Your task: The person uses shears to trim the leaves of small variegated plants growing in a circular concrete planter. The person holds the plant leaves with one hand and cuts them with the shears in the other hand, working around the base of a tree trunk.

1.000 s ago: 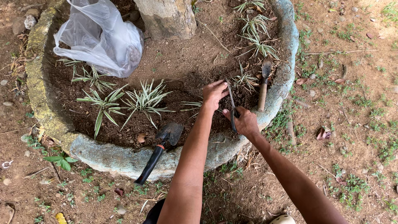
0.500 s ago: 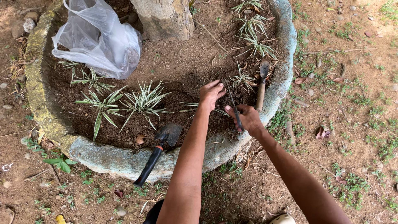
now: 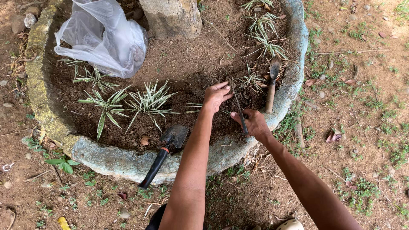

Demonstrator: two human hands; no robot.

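Observation:
My left hand point(image 3: 216, 96) rests palm down on dark soil inside the round concrete planter point(image 3: 110, 158), fingers together over a small striped plant. My right hand point(image 3: 252, 123) grips a thin dark metal tool point(image 3: 238, 107) whose tip is stuck in the soil just right of the left hand. A hand trowel with a black and red handle point(image 3: 164, 154) lies over the planter's front rim. A second trowel with a wooden handle point(image 3: 272, 87) stands against the right inner wall.
Several striped green-and-white plants point(image 3: 149, 103) grow in the soil. A clear plastic bag point(image 3: 104, 36) lies at the back left beside a tree trunk point(image 3: 172, 17). Bare ground with weeds and stones surrounds the planter.
Both hands have stayed by the same spot of soil; the thin tool has shifted slightly in my right hand. The view has tilted a little.

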